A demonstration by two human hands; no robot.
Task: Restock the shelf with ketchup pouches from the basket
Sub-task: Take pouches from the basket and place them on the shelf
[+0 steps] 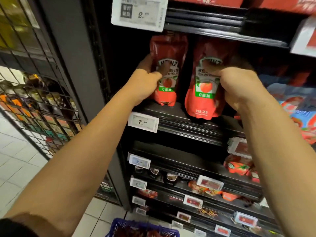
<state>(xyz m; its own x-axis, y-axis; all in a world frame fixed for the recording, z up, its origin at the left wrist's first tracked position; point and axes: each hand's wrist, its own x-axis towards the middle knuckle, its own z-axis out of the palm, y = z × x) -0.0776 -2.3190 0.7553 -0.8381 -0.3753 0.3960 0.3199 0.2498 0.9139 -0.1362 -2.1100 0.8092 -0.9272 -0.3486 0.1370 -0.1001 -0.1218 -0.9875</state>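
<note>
Two Heinz pouches set upright, labels outward.
Left hand (pixel 145 82) grips the centre-left pouch (pixel 166 72); right hand (pixel 239 86) pinches the centre pouch (pixel 204 79), steadying both on the shelf (pixel 179 117).

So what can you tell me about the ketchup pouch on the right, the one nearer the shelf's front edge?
The right pouch is glossy red flexible plastic, with a Heinz label, a tomato picture and a green band. It stands upright on the dark shelf, tapering toward the top. The right hand grips its side, thumb on the label. It stands apart from the left pouch.
</note>
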